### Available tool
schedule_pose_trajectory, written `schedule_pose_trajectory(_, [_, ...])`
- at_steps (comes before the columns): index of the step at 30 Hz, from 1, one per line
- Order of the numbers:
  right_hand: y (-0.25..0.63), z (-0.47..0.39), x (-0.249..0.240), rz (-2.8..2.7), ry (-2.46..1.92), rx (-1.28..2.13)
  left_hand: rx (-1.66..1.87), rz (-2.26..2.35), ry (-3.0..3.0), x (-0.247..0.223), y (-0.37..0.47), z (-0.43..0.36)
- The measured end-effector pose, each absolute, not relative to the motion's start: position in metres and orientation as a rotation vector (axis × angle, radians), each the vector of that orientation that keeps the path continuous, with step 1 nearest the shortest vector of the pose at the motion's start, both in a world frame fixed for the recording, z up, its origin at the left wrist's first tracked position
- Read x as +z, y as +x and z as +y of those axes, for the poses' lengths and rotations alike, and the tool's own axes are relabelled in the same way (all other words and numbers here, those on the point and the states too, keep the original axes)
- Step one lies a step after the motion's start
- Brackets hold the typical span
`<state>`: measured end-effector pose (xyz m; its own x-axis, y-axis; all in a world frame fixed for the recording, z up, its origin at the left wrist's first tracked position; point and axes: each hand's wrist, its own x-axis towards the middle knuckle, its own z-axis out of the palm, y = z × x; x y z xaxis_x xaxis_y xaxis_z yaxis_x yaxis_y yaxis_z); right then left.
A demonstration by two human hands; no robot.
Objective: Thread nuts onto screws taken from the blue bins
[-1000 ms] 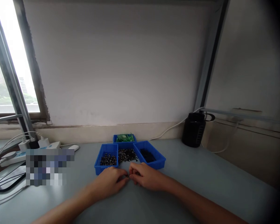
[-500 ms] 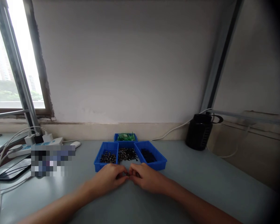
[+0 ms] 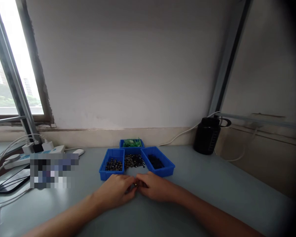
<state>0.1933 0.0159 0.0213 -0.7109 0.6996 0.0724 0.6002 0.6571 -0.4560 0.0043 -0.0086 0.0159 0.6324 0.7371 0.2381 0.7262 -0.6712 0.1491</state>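
Observation:
Fingertips of my left hand point(image 3: 118, 190) and my right hand point(image 3: 155, 187) meet over the table, just in front of the blue bins. Between them is a tiny metallic part point(image 3: 136, 185) with a brassy glint; its kind is too small to make out. Both hands are closed in a pinch around it. Beyond my left hand stands a blue bin point(image 3: 103, 175) of small shiny metal pieces point(image 3: 113, 164). Behind my right hand, another blue bin point(image 3: 168, 170) holds dark pieces point(image 3: 155, 161). A heap of small dark and metallic parts point(image 3: 134, 160) lies between these bins.
At the back, a blue bin point(image 3: 121, 143) holds green packets point(image 3: 132, 143). A black bottle point(image 3: 207, 136) stands at the right rear. On the left are a white power strip point(image 3: 56, 150), cables, a phone point(image 3: 13, 180) and a blurred-out patch.
The view has shifted slightly. My fingers have turned a little around the tiny part, and its brassy end shows more. Both hands stay together at the same spot.

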Motion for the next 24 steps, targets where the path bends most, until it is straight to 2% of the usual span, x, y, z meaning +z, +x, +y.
schedule_pose_trajectory(14, [0.1950,0.0175,0.0265,-2.583,-1.029,0.772,0.255,1.343,2.834,0.0188,0.0055,-0.0091])
schedule_pose_trajectory(24, [0.1936,0.0132,0.0296,-2.598,-0.970,0.660,0.302,1.287,2.901,0.0140,0.0036,-0.0054])
